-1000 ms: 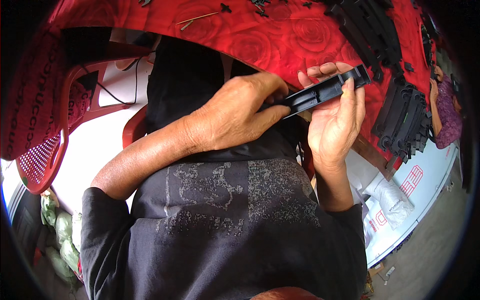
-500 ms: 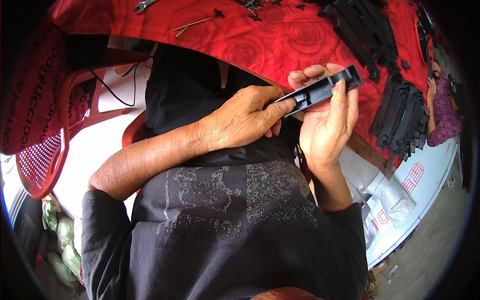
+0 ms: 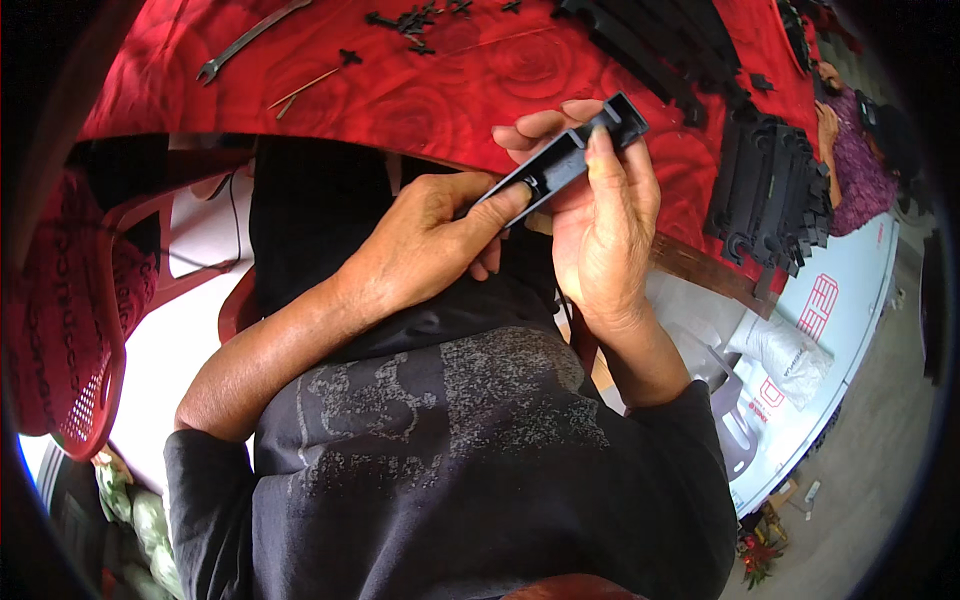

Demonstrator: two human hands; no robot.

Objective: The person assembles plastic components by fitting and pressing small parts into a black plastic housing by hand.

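A long, narrow black plastic housing [image 3: 565, 160], hollow on its upper side, is held slantwise above my lap at the table's front edge. My left hand [image 3: 440, 225] grips its lower left end, the thumb pressing into the hollow and the fingers underneath. Near the upper right end, my right hand [image 3: 605, 220] supports it from below with the thumb laid across the rim. Inside, a small part or raised detail sits beside my left thumb, too small to make out.
The red rose-patterned tablecloth [image 3: 400, 90] carries a wrench [image 3: 245, 45], thin sticks [image 3: 300, 92], small black cross-shaped pieces [image 3: 410, 22] and stacked black plastic parts [image 3: 770, 185]. A red chair [image 3: 105, 330] stands left. Another person in purple [image 3: 865, 165] is at the far right.
The whole scene has shifted in view, showing more of the table's far left. Both hands keep their grip on the black housing, which looks slightly steeper.
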